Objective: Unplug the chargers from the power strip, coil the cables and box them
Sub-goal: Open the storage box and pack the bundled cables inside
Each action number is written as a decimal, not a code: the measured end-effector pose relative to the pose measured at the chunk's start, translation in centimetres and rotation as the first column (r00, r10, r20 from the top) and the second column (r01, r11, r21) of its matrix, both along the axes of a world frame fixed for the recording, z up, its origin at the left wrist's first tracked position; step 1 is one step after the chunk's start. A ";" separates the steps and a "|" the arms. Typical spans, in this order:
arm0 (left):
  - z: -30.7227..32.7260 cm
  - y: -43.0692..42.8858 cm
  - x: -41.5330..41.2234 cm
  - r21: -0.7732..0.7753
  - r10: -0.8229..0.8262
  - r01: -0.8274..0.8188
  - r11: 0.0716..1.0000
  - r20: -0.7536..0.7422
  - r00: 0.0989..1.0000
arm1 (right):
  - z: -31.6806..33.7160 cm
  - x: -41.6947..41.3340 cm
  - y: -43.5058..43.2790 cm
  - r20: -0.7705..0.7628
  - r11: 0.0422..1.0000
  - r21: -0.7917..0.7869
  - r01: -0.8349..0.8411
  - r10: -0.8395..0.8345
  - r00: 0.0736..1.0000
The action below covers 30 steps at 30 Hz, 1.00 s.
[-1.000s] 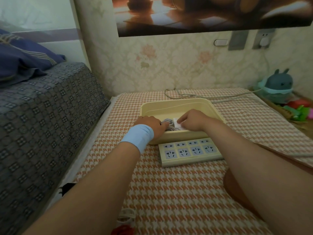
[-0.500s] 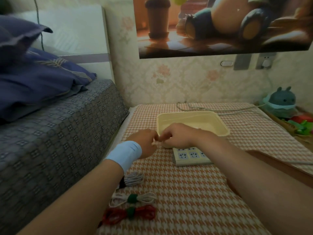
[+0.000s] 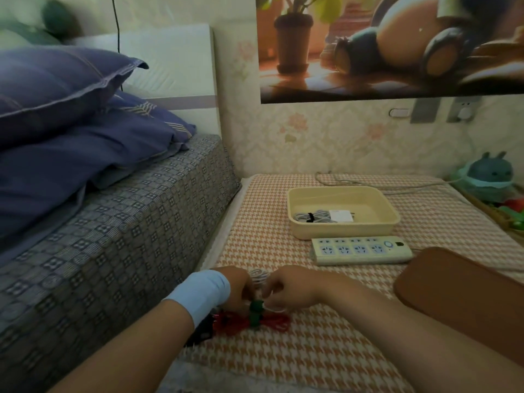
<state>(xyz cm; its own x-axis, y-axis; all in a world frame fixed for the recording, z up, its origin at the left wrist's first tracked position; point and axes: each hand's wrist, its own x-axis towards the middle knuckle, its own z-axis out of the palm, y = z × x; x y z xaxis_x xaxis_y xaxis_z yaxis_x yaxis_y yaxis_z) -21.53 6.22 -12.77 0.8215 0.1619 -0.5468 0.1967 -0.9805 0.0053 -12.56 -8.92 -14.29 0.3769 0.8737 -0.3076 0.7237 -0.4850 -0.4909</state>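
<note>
Head view, box (image 3: 344, 233) holds coiled cable (image 3: 319, 215), charger (image 3: 341, 216), left hand (image 3: 237, 287), right hand (image 3: 292, 287) grip unclear

You work in a dim room with a warm, yellowish cast, and the soft light makes no hard shadows. The brightest area is the poster (image 3: 391, 46) on the wall. Your left hand (image 3: 236, 287) and right hand (image 3: 292, 287) are a little smeared, so their fingers cannot be read. The top left corner is strongly blurred. The wide lens bends the bed (image 3: 113, 236) edge and stretches everything near the bottom border.
</note>
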 end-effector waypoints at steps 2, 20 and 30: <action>-0.1 0.0 0.0 -0.016 0.015 -0.014 1.000 0.025 1.000 | 0.2 0.2 -0.5 -0.039 0.999 0.013 0.034 -0.033 0.999; 2.8 -4.5 6.7 -0.884 0.779 -0.367 0.288 -0.006 0.627 | 2.9 4.6 -1.8 -0.382 0.771 0.193 0.607 -0.511 0.770; 2.8 -3.7 7.6 -0.710 0.719 -0.280 0.646 0.443 0.536 | 2.5 6.3 -3.7 -0.379 0.833 0.181 0.523 -0.432 0.818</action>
<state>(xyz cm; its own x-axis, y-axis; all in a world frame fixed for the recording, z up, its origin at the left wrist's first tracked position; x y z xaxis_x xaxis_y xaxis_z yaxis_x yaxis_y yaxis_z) -13.97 2.47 -10.02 0.8307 0.5544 -0.0506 0.3753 -0.4906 0.7864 -6.27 -12.66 -11.77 0.6924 0.6715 -0.2640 0.2216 -0.5461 -0.8079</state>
